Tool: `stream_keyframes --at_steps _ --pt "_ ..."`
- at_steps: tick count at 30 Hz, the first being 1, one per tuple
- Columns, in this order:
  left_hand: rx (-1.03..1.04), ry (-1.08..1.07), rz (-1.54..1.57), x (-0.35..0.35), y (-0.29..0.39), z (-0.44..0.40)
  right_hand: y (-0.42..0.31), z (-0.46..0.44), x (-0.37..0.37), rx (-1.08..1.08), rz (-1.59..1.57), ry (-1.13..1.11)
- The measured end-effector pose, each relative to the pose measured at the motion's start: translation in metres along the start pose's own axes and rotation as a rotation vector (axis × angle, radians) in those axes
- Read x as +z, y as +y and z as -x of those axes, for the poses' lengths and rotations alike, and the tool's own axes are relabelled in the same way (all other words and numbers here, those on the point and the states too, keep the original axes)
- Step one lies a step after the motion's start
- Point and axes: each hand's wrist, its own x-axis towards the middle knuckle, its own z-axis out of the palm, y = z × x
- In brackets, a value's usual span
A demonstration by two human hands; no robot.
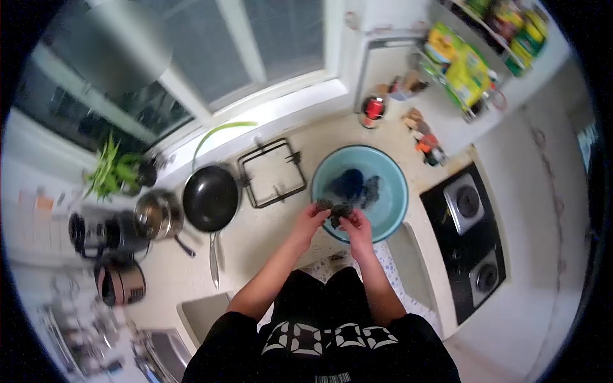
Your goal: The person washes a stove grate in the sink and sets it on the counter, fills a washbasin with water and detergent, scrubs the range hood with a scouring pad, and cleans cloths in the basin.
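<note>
A light-blue basin [391, 207] stands on the counter in front of me. My left hand [309, 221] and my right hand [357, 228] are over its near rim. Both hands are closed on a small dark cloth [340, 213], which is bunched between the fingertips; its exact kind is too blurred to make out. Inside the basin lies a dark blue cloth [348, 184], with a greyish clump of fabric [370, 190] beside it.
Left of the basin are a pot-stand frame [273, 204], a black frying pan [211, 199] and a steel pot [157, 215]. A two-plate cooktop [458, 246] is on the right. A red-labelled jar [373, 112] stands behind the basin. A potted plant [112, 169] is far left.
</note>
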Motion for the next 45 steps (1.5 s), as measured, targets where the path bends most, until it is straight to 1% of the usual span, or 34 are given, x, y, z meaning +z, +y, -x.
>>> stream_keyframes --at_steps 2,4,7,8,11,12,14,15,16,17,18,19,20,22,23,25,26,29,30,33,34,36,38,39,41,42,45 --pt "0.055 0.113 0.059 -0.017 -0.001 0.027 -0.007 -0.005 0.016 0.079 -0.068 -0.157" --pt "0.086 0.23 0.129 -0.028 0.005 0.066 0.002 -0.005 0.028 0.178 -0.121 -0.339" --pt "0.149 0.392 0.322 -0.048 -0.006 0.12 0.021 0.001 0.057 0.26 -0.081 -0.54" --pt "0.195 0.503 0.405 -0.05 -0.008 0.138 0.021 0.01 0.073 0.307 -0.094 -0.6" --pt "0.214 0.678 0.567 -0.07 -0.029 0.205 0.029 0.044 0.121 0.425 -0.09 -0.866" --pt "0.255 0.736 0.61 -0.079 -0.044 0.225 0.034 0.057 0.135 0.45 -0.008 -0.957" --pt "0.347 0.855 0.694 -0.093 -0.074 0.264 0.051 0.093 0.161 0.501 0.043 -1.066" --pt "0.404 1.039 0.639 -0.093 -0.079 0.285 0.059 0.113 0.175 0.521 0.07 -1.123" --pt "0.452 1.223 0.578 -0.09 -0.079 0.304 0.065 0.135 0.189 0.498 0.135 -1.181" --pt "0.492 1.405 0.51 -0.092 -0.084 0.326 0.076 0.159 0.201 0.448 0.201 -1.193" --pt "0.432 1.486 0.377 -0.097 -0.096 0.351 0.089 0.185 0.209 0.392 0.263 -1.203" --pt "0.437 1.525 0.364 -0.1 -0.111 0.374 0.104 0.209 0.216 0.333 0.321 -1.211" --pt "0.44 1.562 0.352 -0.105 -0.131 0.395 0.124 0.231 0.222 0.266 0.348 -1.28" --pt "0.424 1.619 0.273 -0.115 -0.169 0.439 0.134 0.292 0.243 0.032 0.424 -1.385" --pt "0.446 1.585 0.403 -0.118 -0.185 0.462 0.142 0.324 0.251 -0.085 0.45 -1.434" --pt "0.506 1.491 0.646 -0.127 -0.209 0.51 0.169 0.382 0.263 -0.472 0.485 -1.57" --pt "0.532 1.468 0.75 -0.139 -0.234 0.527 0.182 0.41 0.271 -0.676 0.487 -1.617" --pt "0.67 1.526 0.949 -0.164 -0.278 0.592 0.224 0.5 0.287 -0.891 0.428 -1.722" --pt "0.695 1.574 1.01 -0.17 -0.287 0.617 0.234 0.526 0.291 -0.804 0.454 -1.796" --pt "0.866 1.583 1.208 -0.194 -0.321 0.684 0.269 0.594 0.311 -0.821 0.363 -1.922" --pt "0.807 1.613 1.225 -0.201 -0.328 0.707 0.278 0.614 0.318 -0.788 0.359 -1.94" --pt "0.795 1.671 1.3 -0.215 -0.339 0.747 0.29 0.644 0.328 -0.718 0.369 -1.968" --pt "0.752 1.735 1.349 -0.236 -0.353 0.78 0.305 0.663 0.344 -0.694 0.39 -1.985" --pt "0.771 1.739 1.368 -0.249 -0.362 0.794 0.314 0.671 0.355 -0.684 0.398 -1.995" --pt "0.805 1.753 1.401 -0.272 -0.387 0.823 0.338 0.678 0.378 -0.77 0.462 -2.001" --pt "0.867 1.738 1.449 -0.285 -0.397 0.837 0.351 0.681 0.392 -0.811 0.491 -1.999" --pt "0.918 1.762 1.523 -0.323 -0.41 0.88 0.384 0.701 0.446 -0.911 0.549 -1.996"
